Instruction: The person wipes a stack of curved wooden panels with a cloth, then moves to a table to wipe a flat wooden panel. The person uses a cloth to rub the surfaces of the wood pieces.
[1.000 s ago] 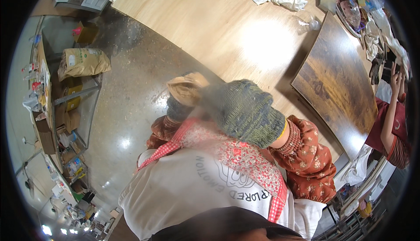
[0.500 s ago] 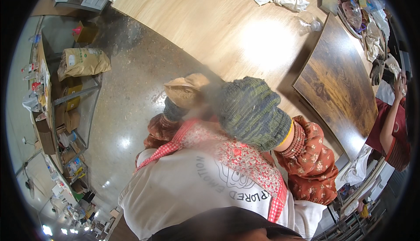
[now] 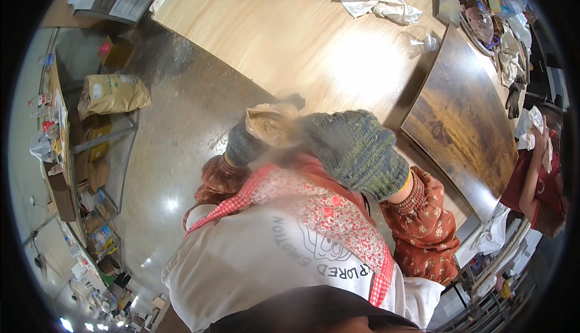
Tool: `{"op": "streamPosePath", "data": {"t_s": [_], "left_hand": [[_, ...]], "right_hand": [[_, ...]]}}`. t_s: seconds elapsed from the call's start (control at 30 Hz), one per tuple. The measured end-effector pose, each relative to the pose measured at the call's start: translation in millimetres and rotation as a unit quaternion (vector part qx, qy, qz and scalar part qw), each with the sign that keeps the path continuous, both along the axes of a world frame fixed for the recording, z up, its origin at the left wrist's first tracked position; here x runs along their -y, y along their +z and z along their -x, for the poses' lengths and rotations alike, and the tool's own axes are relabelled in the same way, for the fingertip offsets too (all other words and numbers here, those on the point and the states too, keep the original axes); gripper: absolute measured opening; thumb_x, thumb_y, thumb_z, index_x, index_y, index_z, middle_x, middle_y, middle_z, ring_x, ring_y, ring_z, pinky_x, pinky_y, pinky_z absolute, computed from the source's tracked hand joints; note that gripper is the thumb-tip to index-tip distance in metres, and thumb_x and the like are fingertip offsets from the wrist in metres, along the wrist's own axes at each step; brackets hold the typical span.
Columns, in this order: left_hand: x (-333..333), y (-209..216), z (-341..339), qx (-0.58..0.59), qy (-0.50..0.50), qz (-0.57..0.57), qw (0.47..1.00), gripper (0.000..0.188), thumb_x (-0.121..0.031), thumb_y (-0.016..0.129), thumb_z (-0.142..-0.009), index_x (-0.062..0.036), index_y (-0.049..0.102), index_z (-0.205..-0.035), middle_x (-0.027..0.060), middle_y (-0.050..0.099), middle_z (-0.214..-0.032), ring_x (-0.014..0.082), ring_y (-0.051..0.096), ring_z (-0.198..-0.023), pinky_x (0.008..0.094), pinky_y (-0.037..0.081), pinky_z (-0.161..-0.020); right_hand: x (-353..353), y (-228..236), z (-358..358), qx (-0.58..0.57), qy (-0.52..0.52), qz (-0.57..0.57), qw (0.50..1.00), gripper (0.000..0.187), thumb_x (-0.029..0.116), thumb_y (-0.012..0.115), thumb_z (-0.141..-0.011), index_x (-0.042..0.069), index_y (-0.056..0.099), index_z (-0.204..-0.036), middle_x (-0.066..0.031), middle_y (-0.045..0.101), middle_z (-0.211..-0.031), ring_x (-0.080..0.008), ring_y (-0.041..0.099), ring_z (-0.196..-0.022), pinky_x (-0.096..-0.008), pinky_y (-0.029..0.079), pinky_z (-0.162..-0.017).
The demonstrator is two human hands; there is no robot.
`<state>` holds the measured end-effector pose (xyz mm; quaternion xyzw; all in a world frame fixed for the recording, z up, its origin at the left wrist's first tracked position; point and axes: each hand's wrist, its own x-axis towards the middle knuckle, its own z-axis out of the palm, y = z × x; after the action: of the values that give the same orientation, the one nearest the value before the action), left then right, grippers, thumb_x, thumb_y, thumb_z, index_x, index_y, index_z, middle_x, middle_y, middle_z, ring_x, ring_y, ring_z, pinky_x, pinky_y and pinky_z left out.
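My left hand (image 3: 242,145), in a dark knitted glove, is closed on a tan paper-like piece (image 3: 269,126). It has curled edges and opens upward like a small bag; whether it is a bag I cannot tell. Close on its right is my right hand (image 3: 361,151), in a grey-green knitted glove, its back turned up and its fingers bent down. Its fingertips and whatever they grip are hidden by the hand and a blurred patch. Both hands are in front of my apron (image 3: 338,212), near the edge of a pale wooden table (image 3: 260,31).
A dark-stained wooden board (image 3: 462,121) lies on the table's right side. Beyond it are a clear plastic bottle (image 3: 421,42) and a white cloth (image 3: 374,2). A brown sack (image 3: 115,94) sits on the shelving at left. Another person (image 3: 538,176) is at far right, holding a cloth.
The tan piece has shifted right and tilted, so its inside now shows. My right hand has turned slightly and moved a little right and down. The person at right has raised a white cloth.
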<state>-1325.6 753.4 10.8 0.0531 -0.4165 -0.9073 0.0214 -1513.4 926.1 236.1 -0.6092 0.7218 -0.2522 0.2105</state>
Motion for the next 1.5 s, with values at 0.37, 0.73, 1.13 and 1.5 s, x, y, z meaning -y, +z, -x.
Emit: {"op": "streamPosePath", "data": {"t_s": [0.37,0.73,1.13,1.5], "left_hand": [[-1.7,51.1,53.4,-0.014,0.074,0.015,0.997,0.052,-0.021,0.053,-0.093,-0.0005,0.037,-0.138,0.0224,0.049,-0.13,0.0339,0.053,-0.116,0.0461,0.046,-0.098],[-1.2,77.2,101.5,-0.225,0.114,0.531,0.809,0.039,-0.041,0.057,-0.092,-0.0047,0.064,-0.106,0.0091,0.065,-0.101,0.0221,0.06,-0.092,0.033,0.05,-0.08],[-2.7,49.7,131.6,-0.025,-0.188,-0.344,0.92,0.047,-0.035,0.049,-0.092,0.0046,0.05,-0.117,0.0172,0.057,-0.098,0.0256,0.06,-0.081,0.0296,0.052,-0.065],[-63.7,97.5,146.6,-0.02,0.016,0.229,0.973,0.051,-0.026,0.053,-0.096,0.0015,0.042,-0.136,0.0165,0.062,-0.112,0.025,0.064,-0.092,0.0343,0.054,-0.079]], "right_hand": [[-1.6,-15.6,8.8,0.091,-0.061,0.07,0.992,0.009,0.013,0.06,-0.08,0.005,0.061,-0.077,-0.0174,0.057,-0.067,-0.038,0.059,-0.062,-0.0462,0.046,-0.056],[-13.9,-40.8,18.2,-0.03,0.015,0.144,0.989,0.038,0.021,0.067,-0.073,0.006,0.066,-0.108,-0.0132,0.066,-0.104,-0.0307,0.065,-0.091,-0.0376,0.052,-0.077],[-38.2,-36.2,23.1,0.003,-0.095,0.117,0.989,0.024,0.015,0.057,-0.083,0.006,0.065,-0.104,-0.0125,0.064,-0.09,-0.0302,0.064,-0.077,-0.0374,0.053,-0.066],[-86.8,-7.8,28.7,0.341,-0.303,-0.03,0.889,0.032,0.027,0.053,-0.096,-0.002,0.064,-0.104,-0.0129,0.061,-0.076,-0.0195,0.06,-0.058,-0.0312,0.05,-0.059]]}}
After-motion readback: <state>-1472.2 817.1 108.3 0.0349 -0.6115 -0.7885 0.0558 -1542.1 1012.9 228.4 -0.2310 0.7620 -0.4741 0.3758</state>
